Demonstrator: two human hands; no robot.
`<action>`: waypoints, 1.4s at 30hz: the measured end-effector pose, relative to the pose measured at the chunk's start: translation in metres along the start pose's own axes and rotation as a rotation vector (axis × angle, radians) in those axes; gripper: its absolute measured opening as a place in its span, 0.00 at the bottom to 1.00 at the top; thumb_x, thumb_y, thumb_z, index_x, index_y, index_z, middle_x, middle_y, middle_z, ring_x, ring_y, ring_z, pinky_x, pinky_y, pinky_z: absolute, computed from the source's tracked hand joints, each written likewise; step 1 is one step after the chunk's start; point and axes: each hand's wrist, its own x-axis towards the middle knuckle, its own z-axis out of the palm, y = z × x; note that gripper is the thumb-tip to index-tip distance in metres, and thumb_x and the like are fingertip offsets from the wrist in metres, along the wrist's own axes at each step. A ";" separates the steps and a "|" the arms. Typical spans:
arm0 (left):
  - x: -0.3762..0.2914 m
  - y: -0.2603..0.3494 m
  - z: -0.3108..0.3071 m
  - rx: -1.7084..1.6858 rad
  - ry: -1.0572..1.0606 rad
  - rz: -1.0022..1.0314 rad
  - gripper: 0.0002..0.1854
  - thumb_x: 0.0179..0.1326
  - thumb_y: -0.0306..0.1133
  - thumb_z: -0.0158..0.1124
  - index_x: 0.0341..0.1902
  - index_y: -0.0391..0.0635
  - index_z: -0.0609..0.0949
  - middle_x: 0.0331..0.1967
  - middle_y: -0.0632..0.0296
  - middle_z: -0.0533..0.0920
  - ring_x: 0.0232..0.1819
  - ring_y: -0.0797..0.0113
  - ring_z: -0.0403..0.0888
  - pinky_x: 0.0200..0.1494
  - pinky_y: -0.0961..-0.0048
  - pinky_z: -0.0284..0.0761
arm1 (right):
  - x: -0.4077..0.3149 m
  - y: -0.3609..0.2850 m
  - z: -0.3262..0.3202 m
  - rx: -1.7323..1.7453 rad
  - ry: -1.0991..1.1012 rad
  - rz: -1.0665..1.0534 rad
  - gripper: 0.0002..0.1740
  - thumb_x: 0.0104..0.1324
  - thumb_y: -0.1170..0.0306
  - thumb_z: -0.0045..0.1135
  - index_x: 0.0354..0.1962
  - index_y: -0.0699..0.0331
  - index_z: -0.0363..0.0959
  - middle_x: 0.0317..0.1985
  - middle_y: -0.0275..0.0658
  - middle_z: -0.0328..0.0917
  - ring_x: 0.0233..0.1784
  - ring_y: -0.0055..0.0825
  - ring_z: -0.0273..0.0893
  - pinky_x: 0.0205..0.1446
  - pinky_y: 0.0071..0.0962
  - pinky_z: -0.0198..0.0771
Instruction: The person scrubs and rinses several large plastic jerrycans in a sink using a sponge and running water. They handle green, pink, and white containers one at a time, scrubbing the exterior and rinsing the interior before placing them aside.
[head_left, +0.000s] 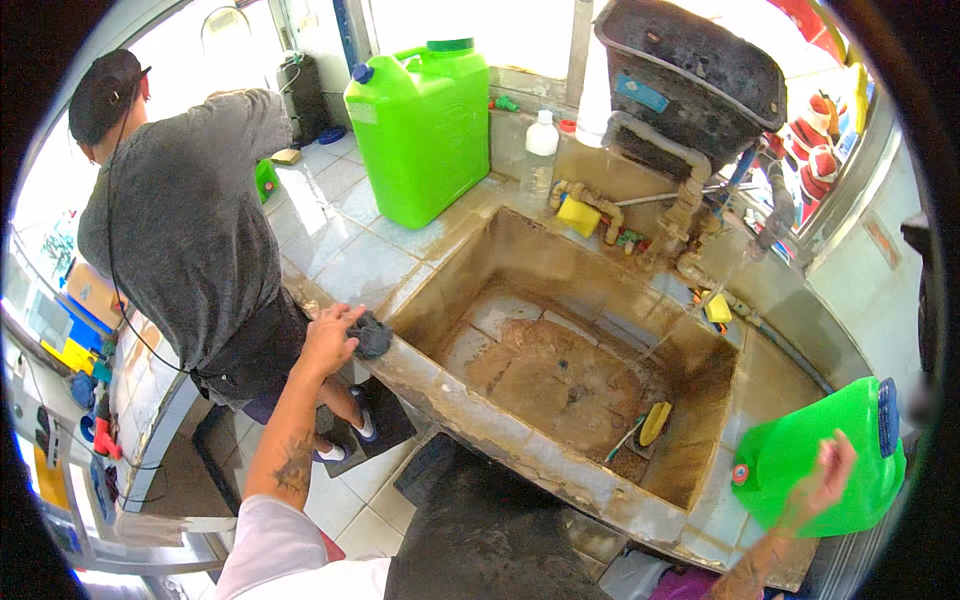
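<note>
My left hand (330, 341) is at the left front corner of the tiled sink (540, 457), fingers apart. Its thumb and index finger touch a crumpled dark grey rag (371, 336) on the rim. Over on the right, my right hand (821, 472) is raised in front of a bright green plastic jerrycan (795, 435) with a dark blue cap. That hand looks empty, its fingers loosely bent and somewhat blurred; contact with the can is unclear. Brown stains cover the sink's floor. A yellow-handled brush (655, 424) and a thin toothbrush-like tool (625, 437) lie in its right front corner.
A larger green jerrycan (420, 142) stands behind the sink's left corner. A co-worker (180, 240) faces away close on my left. Behind the sink are a black plastic tank (690, 82), pipes (682, 202), a clear bottle (538, 157) and yellow sponges (577, 216).
</note>
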 end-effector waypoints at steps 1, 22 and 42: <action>0.010 -0.007 0.004 0.039 -0.173 -0.031 0.16 0.57 0.34 0.68 0.49 0.49 0.86 0.51 0.48 0.83 0.55 0.46 0.79 0.58 0.51 0.73 | -0.009 -0.023 0.042 0.071 -0.040 0.074 0.12 0.71 0.74 0.55 0.51 0.67 0.76 0.49 0.36 0.77 0.50 0.24 0.73 0.58 0.25 0.68; 0.170 0.304 -0.129 -1.294 -0.486 0.882 0.08 0.72 0.31 0.56 0.47 0.40 0.79 0.34 0.66 0.78 0.39 0.75 0.72 0.46 0.76 0.70 | -0.039 -0.242 0.162 0.411 -0.933 0.089 0.28 0.54 0.64 0.78 0.49 0.67 0.78 0.41 0.37 0.77 0.46 0.26 0.75 0.50 0.30 0.70; 0.046 0.731 -0.118 -0.613 0.211 1.736 0.20 0.71 0.44 0.57 0.60 0.48 0.80 0.46 0.45 0.83 0.47 0.46 0.82 0.53 0.53 0.77 | -0.329 -0.098 -0.004 0.048 0.322 0.959 0.31 0.57 0.53 0.73 0.50 0.68 0.78 0.51 0.44 0.80 0.53 0.39 0.78 0.63 0.37 0.70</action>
